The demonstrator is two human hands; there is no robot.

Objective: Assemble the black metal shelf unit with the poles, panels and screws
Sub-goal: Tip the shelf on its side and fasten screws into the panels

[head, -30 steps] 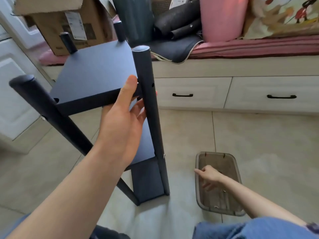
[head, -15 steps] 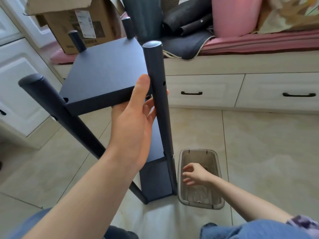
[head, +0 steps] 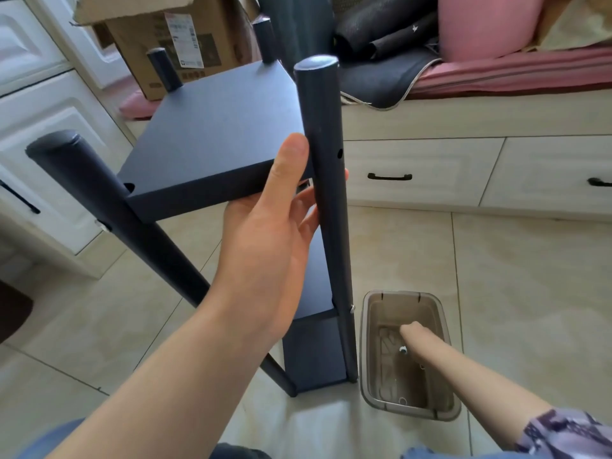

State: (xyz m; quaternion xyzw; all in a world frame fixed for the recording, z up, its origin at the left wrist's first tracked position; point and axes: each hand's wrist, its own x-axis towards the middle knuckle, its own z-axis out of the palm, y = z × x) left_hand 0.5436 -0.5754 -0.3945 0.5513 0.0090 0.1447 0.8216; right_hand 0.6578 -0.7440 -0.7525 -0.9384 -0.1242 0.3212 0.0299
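Fingers [head: 303,213] of the left hand [head: 268,240] curl around one of four poles [head: 326,180], holding the shelf unit [head: 215,137] upright on the floor. Right hand [head: 412,332] reaches into one tray [head: 371,392]; its fingers are hidden.

Shelf panel [head: 212,127] is dark metal, matt, faintly grainy powder-coat look. Poles, e.g. the near pole [head: 326,193], have the same matt dark coating, smooth, with a soft sheen along the length and plastic-looking end caps. Small shiny metal screw head [head: 352,308] low on that pole. Storage bin [head: 371,389] is translucent smoky-brown plastic, smooth, slightly glossy. Floor tiles [head: 530,293] are beige, polished, reflective. Drawer fronts [head: 410,170] are pale wood-grain laminate, matt, with black metal-looking handles. Cardboard box [head: 159,44] is raw brown paperboard with a paper label. Bench cushion [head: 516,71] is pink cloth.
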